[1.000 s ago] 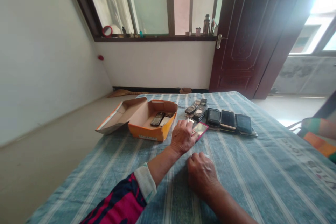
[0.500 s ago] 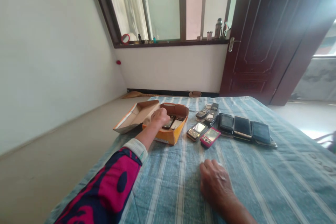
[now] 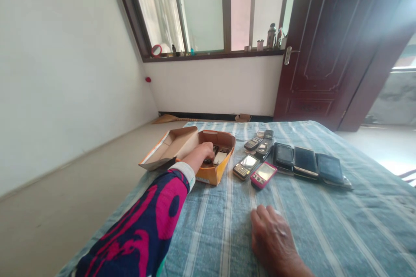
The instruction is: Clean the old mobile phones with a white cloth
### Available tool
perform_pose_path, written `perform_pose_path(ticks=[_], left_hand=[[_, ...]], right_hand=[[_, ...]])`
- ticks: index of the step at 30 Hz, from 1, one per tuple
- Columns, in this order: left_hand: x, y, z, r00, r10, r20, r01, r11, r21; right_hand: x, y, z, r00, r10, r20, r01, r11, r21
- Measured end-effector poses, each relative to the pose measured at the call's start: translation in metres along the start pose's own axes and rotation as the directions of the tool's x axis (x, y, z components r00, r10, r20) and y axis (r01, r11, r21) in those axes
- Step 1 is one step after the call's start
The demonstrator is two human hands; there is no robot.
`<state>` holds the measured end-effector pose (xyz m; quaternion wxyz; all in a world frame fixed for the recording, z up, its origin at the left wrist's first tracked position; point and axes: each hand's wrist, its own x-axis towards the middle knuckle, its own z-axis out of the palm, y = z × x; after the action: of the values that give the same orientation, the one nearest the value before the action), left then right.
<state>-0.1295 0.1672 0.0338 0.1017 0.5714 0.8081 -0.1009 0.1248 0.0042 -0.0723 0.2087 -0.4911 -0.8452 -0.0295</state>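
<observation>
My left hand (image 3: 205, 152) reaches inside an orange cardboard box (image 3: 212, 176) whose lid (image 3: 167, 147) is folded back to the left. Its fingers are closed over a dark mobile phone (image 3: 215, 150); the fingertips are partly hidden. Beside that phone, a white phone (image 3: 221, 157) lies in the box. My right hand (image 3: 272, 234) rests curled on the striped cloth, with nothing visible in it. Ahead of it are a pink phone (image 3: 263, 175) and a keypad phone (image 3: 246, 167).
Several older phones, among them a grey phone (image 3: 264, 149), lie farther back. To the right stands a row of dark touchscreen phones (image 3: 305, 161). The blue striped cloth (image 3: 214, 233) covers the surface. A wall, window and brown door (image 3: 321, 52) are behind.
My left hand has moved lower and slightly right, deeper into the box onto the dark phone. My right hand stays curled on the cloth. The view has shifted slightly.
</observation>
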Motion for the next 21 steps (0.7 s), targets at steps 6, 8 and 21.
perform_pose_path(ticks=[6,8,21], left_hand=[[0.005,0.000,0.003,1.000,0.015,-0.003,-0.015,1.000,0.023],[0.006,0.000,0.004,1.000,0.005,-0.004,-0.005,1.000,0.018],[0.007,-0.001,0.003,0.999,-0.051,0.012,0.051,0.998,-0.023]], right_hand=[[0.000,0.000,-0.001,1.000,-0.008,0.013,0.008,1.000,0.007],[0.001,0.000,-0.004,1.000,-0.005,0.025,0.005,1.000,0.018],[0.003,-0.002,-0.009,0.997,0.003,0.077,-0.006,0.999,0.044]])
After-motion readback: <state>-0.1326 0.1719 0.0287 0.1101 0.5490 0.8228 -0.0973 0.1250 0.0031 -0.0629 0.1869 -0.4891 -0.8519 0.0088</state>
